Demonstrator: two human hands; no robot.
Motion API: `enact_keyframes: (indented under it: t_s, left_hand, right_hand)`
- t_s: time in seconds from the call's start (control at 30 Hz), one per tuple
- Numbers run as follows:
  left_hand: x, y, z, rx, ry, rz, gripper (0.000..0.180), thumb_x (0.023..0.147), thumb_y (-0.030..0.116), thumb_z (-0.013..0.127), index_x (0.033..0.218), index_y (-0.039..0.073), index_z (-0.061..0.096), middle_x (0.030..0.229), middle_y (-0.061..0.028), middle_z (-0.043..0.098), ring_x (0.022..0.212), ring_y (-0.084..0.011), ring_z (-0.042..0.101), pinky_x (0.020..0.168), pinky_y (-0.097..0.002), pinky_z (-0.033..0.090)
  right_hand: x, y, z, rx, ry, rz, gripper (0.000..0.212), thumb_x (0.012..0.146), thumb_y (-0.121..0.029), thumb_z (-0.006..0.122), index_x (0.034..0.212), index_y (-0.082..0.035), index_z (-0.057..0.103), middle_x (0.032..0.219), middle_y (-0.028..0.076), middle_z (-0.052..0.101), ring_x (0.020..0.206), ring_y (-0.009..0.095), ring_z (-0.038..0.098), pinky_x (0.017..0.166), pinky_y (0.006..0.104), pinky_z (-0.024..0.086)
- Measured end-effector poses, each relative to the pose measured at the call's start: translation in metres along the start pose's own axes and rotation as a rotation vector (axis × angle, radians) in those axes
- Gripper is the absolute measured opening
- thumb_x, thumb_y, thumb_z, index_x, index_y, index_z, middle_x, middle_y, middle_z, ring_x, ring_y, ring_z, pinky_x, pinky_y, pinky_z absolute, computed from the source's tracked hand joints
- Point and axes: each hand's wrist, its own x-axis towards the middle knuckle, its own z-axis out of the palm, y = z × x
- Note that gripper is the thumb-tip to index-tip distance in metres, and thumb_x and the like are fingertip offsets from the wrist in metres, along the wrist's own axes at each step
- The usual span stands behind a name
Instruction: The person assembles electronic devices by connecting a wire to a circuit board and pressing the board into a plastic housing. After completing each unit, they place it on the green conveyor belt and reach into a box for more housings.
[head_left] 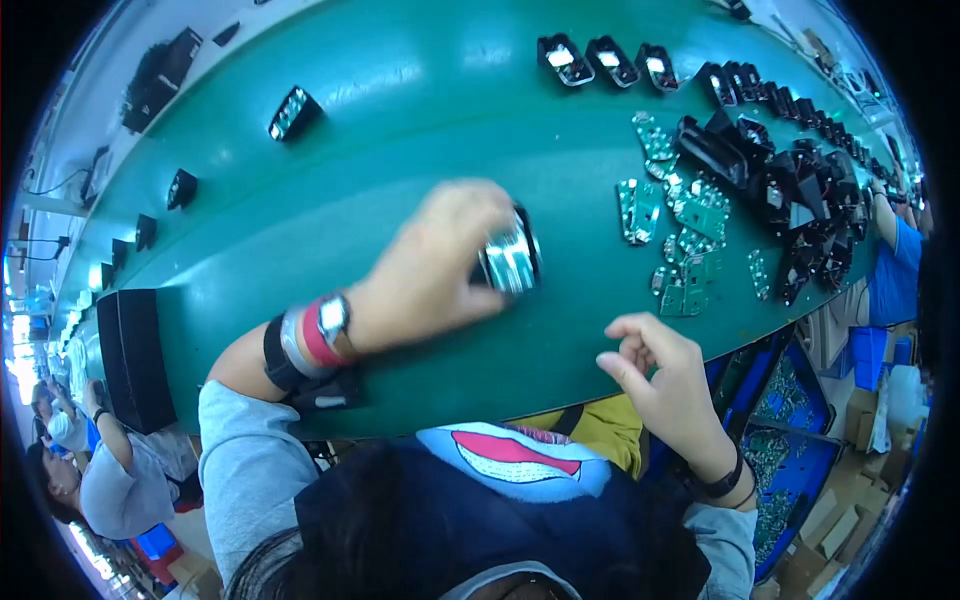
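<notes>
Over the middle of the green table (400, 150), my left hand (440, 255) grips a black plastic housing with a shiny circuit board (512, 262) in it. Motion blurs both, and my fingers hide part of the housing. The thumb presses the near edge while the other fingers lie over the far side. My right hand (660, 375) hovers by the near table edge, fingers partly curled, with a gap between thumb and forefinger and nothing in it. Nearest to it lie several loose green circuit boards (700, 215).
At the right, black housings (810, 205) lie heaped, and more stand in a row (612, 62) along the far side. One housing with a board (293, 114) sits far left. A black box (135, 358) stands at the left. Blue trays (790, 390) hold boards below. Other people sit at both ends.
</notes>
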Motion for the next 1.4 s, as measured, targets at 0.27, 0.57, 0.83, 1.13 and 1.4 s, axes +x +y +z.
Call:
enact_keyframes:
  t_s: [0.27,0.57,0.83,1.13,1.4]
  left_hand:
    - [0.079,-0.117,-0.038,0.892,0.150,-0.630,0.065,0.074,0.063,0.065,0.093,0.001,0.062,0.096,-0.0190,0.059,0.085,-0.0330,0.062,0.073,-0.0433,0.051]
    - [0.058,-0.087,-0.047,0.956,0.301,-0.437,0.079,0.078,0.060,0.062,0.129,0.003,0.045,0.102,-0.0169,0.058,0.095,-0.0328,0.058,0.079,-0.0437,0.047]
    - [0.152,-0.051,0.004,0.541,0.151,0.095,0.083,0.073,0.042,0.075,0.142,0.018,0.036,0.136,-0.0219,0.041,0.121,-0.0425,0.043,0.097,-0.0465,0.045]
    - [0.225,-0.117,0.050,0.576,-0.044,0.069,0.038,0.079,0.042,0.067,0.107,0.019,0.061,0.094,-0.0128,0.061,0.096,-0.0331,0.058,0.077,-0.0438,0.051]
    - [0.083,-0.048,-0.060,0.550,0.369,-0.051,0.033,0.074,0.034,0.073,0.095,0.012,0.061,0.085,-0.0099,0.063,0.087,-0.0313,0.058,0.071,-0.0416,0.050]
  right_hand:
    - [0.028,-0.014,0.013,-0.064,-0.138,-0.355,0.017,0.082,-0.005,0.067,0.096,0.000,0.059,0.066,0.006,0.053,0.055,0.014,0.050,0.053,0.0288,0.042]
    - [0.079,0.002,-0.081,-0.462,0.133,-0.508,0.045,0.074,-0.010,0.072,0.115,-0.002,0.056,0.112,0.015,0.057,0.105,0.027,0.056,0.088,0.0345,0.046]
    - [0.298,0.068,-0.146,-0.727,0.234,-0.009,0.114,0.061,-0.045,0.085,0.149,-0.011,0.021,0.148,0.029,0.025,0.136,0.047,0.026,0.112,0.0482,0.028]
    - [0.166,0.031,-0.119,-0.550,0.338,-0.218,0.067,0.076,-0.023,0.076,0.134,-0.005,0.047,0.143,0.024,0.036,0.134,0.037,0.034,0.111,0.0414,0.030]
    - [0.119,-0.001,-0.097,-0.363,0.233,-0.513,0.050,0.078,-0.011,0.069,0.126,-0.002,0.054,0.138,0.016,0.046,0.129,0.031,0.043,0.107,0.0376,0.033]
